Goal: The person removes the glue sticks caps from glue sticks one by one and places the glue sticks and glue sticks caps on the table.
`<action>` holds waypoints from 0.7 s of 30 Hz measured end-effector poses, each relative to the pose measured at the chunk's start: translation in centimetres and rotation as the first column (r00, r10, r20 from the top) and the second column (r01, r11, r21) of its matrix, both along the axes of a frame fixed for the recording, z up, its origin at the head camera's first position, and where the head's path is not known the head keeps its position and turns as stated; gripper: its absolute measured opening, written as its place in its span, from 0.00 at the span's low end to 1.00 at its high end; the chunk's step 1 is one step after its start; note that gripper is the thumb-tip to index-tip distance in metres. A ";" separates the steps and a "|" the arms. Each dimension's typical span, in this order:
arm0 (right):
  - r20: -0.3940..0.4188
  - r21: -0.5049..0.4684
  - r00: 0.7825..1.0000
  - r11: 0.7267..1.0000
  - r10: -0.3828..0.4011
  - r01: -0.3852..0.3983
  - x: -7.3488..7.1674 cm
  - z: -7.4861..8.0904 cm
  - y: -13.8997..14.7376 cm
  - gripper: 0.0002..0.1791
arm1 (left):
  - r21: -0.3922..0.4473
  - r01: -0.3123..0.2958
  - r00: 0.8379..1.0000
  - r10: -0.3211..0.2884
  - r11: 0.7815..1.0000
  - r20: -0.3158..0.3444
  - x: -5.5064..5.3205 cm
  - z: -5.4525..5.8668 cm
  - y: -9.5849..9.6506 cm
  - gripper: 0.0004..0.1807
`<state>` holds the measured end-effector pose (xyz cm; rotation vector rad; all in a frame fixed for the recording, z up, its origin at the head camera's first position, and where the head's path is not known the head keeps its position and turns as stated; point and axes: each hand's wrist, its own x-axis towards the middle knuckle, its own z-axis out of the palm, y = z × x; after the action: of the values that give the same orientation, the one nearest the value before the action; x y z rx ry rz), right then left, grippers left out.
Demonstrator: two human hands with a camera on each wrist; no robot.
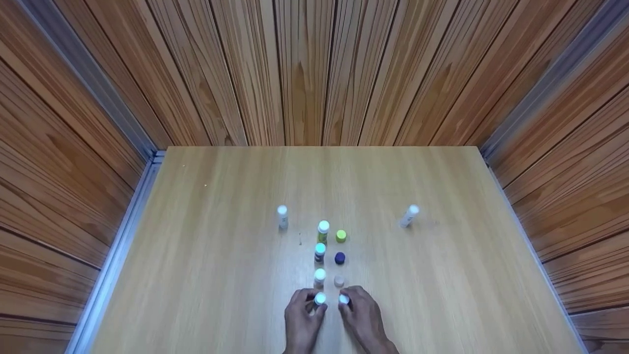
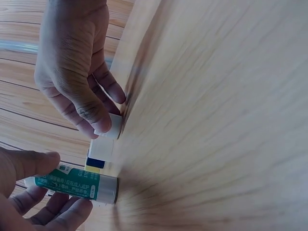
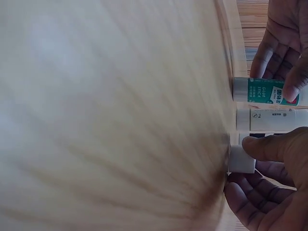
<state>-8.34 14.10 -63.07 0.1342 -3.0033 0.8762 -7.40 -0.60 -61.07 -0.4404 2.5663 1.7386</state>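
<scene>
"What have the hands got?"

"The left hand (image 1: 303,319) curls round a green glue stick (image 2: 72,184), upright on the near part of the table (image 1: 211,275); the right hand (image 1: 362,317) pinches a white cap (image 1: 344,299) just right of it."

"And beyond them?"

"Three sticks (image 1: 320,251) stand in line, with loose caps (image 1: 339,258) to their right (pale, dark blue, yellow-green from near to far). Farther off, two outer sticks (image 1: 282,217) stand, one left, one right."

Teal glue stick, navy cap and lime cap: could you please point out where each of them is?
Teal glue stick (image 2: 78,184): left wrist view, on its printed label.
Navy cap (image 1: 340,257): head view, on its top.
Lime cap (image 1: 341,235): head view, on its top.
</scene>
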 end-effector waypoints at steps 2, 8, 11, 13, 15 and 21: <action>0.007 0.001 1.000 1.000 -0.005 0.005 -0.1 0.0 -0.1 0.13 | 0.003 -0.002 1.000 0.002 1.000 -0.001 -0.1 0.0 0.0 0.17; 0.035 0.015 0.999 1.000 -0.022 0.022 -0.4 -0.1 -0.2 0.14 | 0.020 -0.008 1.000 0.008 1.000 0.004 -0.2 -0.2 0.2 0.17; 0.024 0.021 0.999 0.999 -0.029 0.028 -0.5 -0.1 -0.3 0.15 | 0.019 -0.002 1.000 0.002 1.000 -0.006 -0.3 -0.4 0.2 0.17; 0.004 0.027 0.999 0.999 -0.032 0.032 -0.5 -0.2 -0.4 0.17 | 0.021 0.003 1.000 -0.002 1.000 -0.014 -0.3 -0.4 0.2 0.17; -0.009 0.034 0.999 0.999 -0.031 0.031 -0.5 -0.3 -0.5 0.18 | 0.024 0.002 1.000 -0.002 1.000 -0.016 -0.4 -0.5 0.2 0.17; -0.003 0.030 1.000 0.999 -0.031 0.031 -0.5 -0.5 -0.5 0.17 | 0.032 -0.011 1.000 0.011 0.999 0.012 -0.6 -0.6 0.4 0.18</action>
<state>-8.88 13.59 -63.54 0.0880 -3.0089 0.8273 -7.95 -0.24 -61.64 -0.4636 2.5286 1.7730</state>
